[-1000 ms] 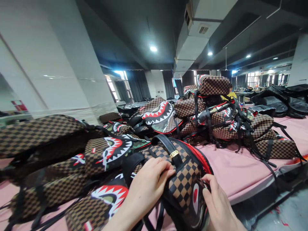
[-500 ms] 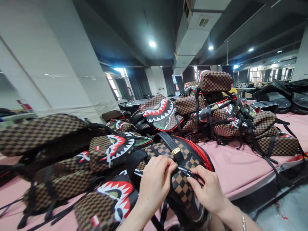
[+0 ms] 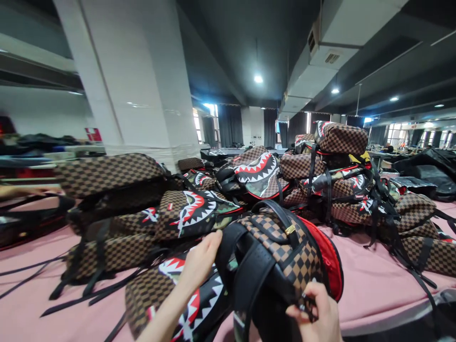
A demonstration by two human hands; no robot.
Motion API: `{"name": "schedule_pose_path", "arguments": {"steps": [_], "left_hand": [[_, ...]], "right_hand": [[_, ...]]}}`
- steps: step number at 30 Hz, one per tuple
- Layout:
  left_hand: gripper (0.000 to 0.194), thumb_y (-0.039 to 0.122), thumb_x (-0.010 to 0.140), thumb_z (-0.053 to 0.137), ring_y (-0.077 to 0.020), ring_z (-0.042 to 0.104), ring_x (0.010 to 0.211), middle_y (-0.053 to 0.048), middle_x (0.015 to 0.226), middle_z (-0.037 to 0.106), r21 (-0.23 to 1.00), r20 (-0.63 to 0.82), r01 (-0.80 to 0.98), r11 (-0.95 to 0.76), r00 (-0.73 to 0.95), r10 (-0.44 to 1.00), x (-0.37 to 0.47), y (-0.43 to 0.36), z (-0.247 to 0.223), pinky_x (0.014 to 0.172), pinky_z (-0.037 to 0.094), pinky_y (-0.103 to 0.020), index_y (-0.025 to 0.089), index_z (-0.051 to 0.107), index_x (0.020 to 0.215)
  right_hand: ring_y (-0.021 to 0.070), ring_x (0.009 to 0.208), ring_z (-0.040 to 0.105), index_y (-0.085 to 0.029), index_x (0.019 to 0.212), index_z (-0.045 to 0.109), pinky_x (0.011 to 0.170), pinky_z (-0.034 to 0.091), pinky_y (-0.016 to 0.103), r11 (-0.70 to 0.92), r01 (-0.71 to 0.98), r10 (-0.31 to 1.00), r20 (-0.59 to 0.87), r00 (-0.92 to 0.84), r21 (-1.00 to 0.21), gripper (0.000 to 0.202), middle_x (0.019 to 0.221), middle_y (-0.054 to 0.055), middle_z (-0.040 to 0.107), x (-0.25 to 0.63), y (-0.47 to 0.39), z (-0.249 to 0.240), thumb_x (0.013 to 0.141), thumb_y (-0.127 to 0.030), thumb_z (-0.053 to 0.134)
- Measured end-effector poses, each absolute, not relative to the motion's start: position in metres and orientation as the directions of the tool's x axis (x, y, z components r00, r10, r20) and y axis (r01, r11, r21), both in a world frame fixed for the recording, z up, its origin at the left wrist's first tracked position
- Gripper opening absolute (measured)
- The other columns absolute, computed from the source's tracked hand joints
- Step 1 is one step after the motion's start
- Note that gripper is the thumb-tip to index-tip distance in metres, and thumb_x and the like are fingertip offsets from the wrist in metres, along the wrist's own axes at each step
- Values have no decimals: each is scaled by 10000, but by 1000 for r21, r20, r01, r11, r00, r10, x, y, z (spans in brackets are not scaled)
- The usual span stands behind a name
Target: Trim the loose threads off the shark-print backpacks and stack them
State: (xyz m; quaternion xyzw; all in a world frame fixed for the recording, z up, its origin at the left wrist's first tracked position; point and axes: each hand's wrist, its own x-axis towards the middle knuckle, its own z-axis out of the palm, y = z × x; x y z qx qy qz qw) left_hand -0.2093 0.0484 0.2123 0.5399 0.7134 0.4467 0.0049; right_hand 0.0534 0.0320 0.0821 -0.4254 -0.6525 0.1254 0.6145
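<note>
A brown checkered backpack (image 3: 302, 247) with black straps stands in front of me, its red lining showing at the right side. A gold buckle sits on its black top handle. My left hand (image 3: 204, 254) is at the backpack's left, by a black shoulder strap (image 3: 249, 280), fingers pressed together; what they hold, if anything, is hidden. Low on the backpack's right, my right hand (image 3: 318, 308) is closed around a small dark piece with shiny parts, too blurred to name.
Checkered backpacks with shark-mouth prints (image 3: 195, 211) lie left and ahead on a pink table (image 3: 359, 256). More are piled at the back right (image 3: 342, 137). Another person's hand (image 3: 28, 191) reaches in at the far left, above a black bag. A white pillar (image 3: 131, 80) rises behind.
The view has swung left. My left hand has moved away from my right hand to the strap side. My right hand sits lower, and the backpack has turned, showing more red lining.
</note>
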Motion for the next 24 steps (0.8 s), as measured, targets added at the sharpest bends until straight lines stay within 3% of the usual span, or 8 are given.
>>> {"name": "schedule_pose_path", "arguments": {"steps": [2,4,7,10,15,17,21,24], "left_hand": [[402,509,806,338,-243,628,776,-28,725,662,633,469,774,12,-395,790,-202,38,192,715,500,-333,203,597,780],[373,459,831,356,-239,637,815,-49,833,685,611,535,788,-75,-341,773,-182,22,174,724,514,-328,192,607,899],[403,343,833,437,-236,557,1074,-80,1193,594,447,635,804,-392,24,772,-148,4,159,894,470,-336,237,499,1218],[512,267,821,478,-256,465,1178,-95,1304,496,316,665,739,-595,275,694,-127,4,158,963,420,-396,285,380,1324],[283,254,851,434,-220,570,1000,-99,1080,600,526,689,638,-563,68,721,-120,28,167,853,493,-352,229,527,1117],[289,271,854,424,-204,591,915,-91,1027,602,582,685,612,-536,-15,728,-118,39,172,815,500,-343,212,511,1123],[437,291,833,425,-197,578,815,-78,937,582,579,684,643,-501,-49,728,-114,58,191,764,489,-357,173,431,1253],[424,283,797,452,-204,558,797,-58,847,560,549,651,675,-493,25,759,-113,68,205,723,475,-353,167,505,1201]], "right_hand": [[120,433,497,-204,780,532,443,407,207,587,380,720,675,158,-715,238,516,-43,514,64,67,95,736,-425,608],[123,503,516,-182,793,531,499,417,216,542,365,723,641,257,-757,266,593,-28,542,82,105,115,727,-429,605],[128,583,502,-165,701,496,568,417,233,535,306,697,616,367,-788,314,631,-20,513,105,148,151,707,-457,610],[108,556,445,-174,688,465,549,394,223,591,293,653,659,375,-752,320,606,-41,452,104,154,184,736,-468,581],[115,559,505,-181,801,517,552,407,213,677,381,670,742,35,-630,208,641,-26,538,76,127,215,791,-388,533],[131,630,556,-182,798,559,607,421,219,691,446,665,742,-84,-569,172,704,-5,599,70,122,221,808,-346,508],[138,663,583,-187,776,593,622,419,212,688,511,674,715,-187,-516,175,717,-6,630,72,120,227,825,-314,483],[145,679,597,-191,824,586,634,423,217,664,577,675,714,-187,-476,165,752,-1,644,75,115,230,823,-335,506]]}}
